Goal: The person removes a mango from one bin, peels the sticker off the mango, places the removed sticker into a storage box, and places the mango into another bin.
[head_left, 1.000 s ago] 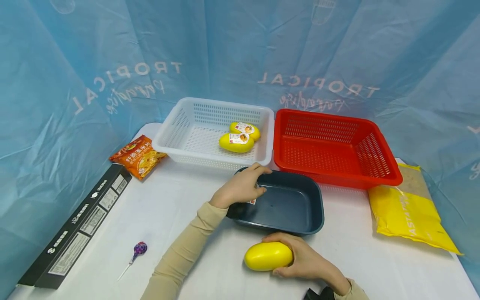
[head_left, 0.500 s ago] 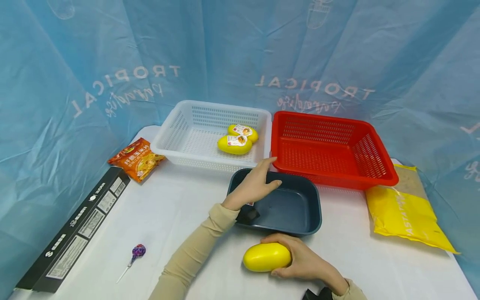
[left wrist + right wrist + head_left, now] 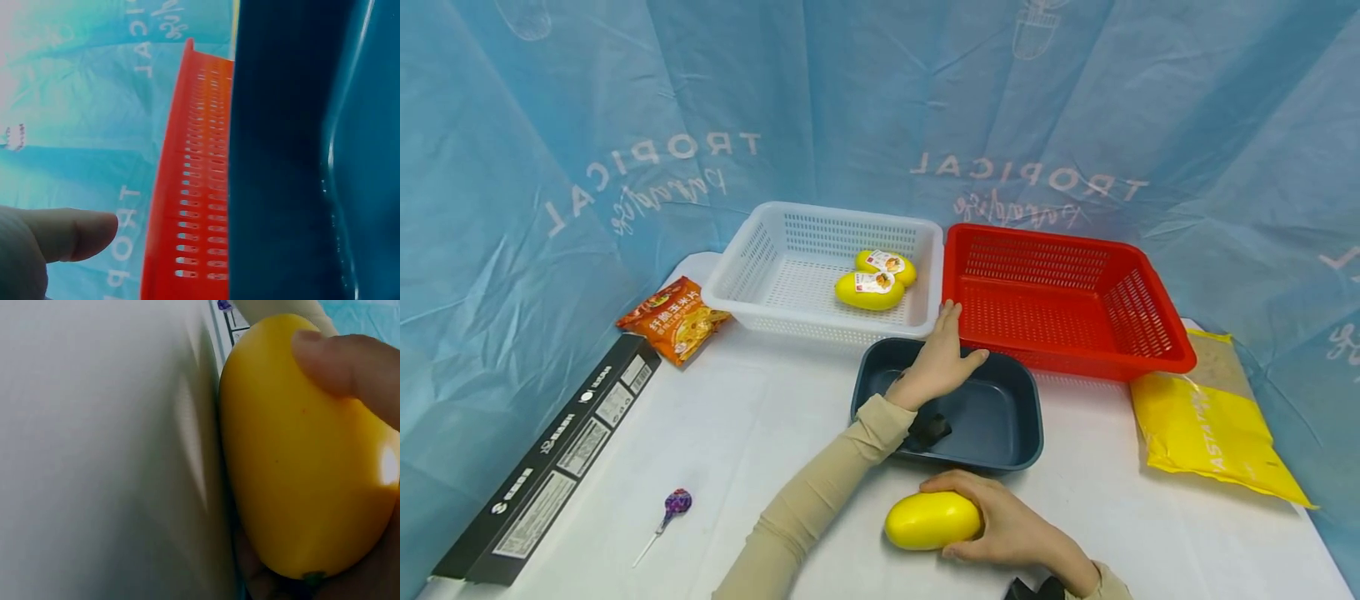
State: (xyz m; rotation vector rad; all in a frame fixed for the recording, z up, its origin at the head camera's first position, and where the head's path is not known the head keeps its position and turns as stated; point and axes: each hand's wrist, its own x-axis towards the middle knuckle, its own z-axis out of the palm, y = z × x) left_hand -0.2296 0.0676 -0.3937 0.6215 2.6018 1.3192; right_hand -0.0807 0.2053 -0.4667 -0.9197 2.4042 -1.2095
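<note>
My right hand (image 3: 1003, 521) grips a smooth yellow mango (image 3: 928, 521) low over the white cloth, in front of the dark blue basin (image 3: 1000, 421). In the right wrist view the thumb lies across the upper part of the mango (image 3: 300, 462), and a small green stem mark shows at its lower end. My left hand (image 3: 936, 362) reaches over the basin with nothing in its grasp. Its fingers stretch toward the spot where the white basket and the red basket meet, thumb spread apart. The left wrist view shows that thumb (image 3: 75, 234) beside the red basket's wall. My forearm hides the basin's left part.
Two labelled yellow mangoes (image 3: 871, 290) lie in the white basket (image 3: 752, 271). The red basket (image 3: 1030, 317) stands to its right. Around the edges are an orange snack bag (image 3: 677, 321), a long black box (image 3: 550, 458), a lollipop (image 3: 676, 503) and a yellow packet (image 3: 1217, 425).
My left hand has moved rightward over the basin, its fingers straightening from a bent pose. A label seen beside it in the basin is now covered. The right hand and mango have barely shifted.
</note>
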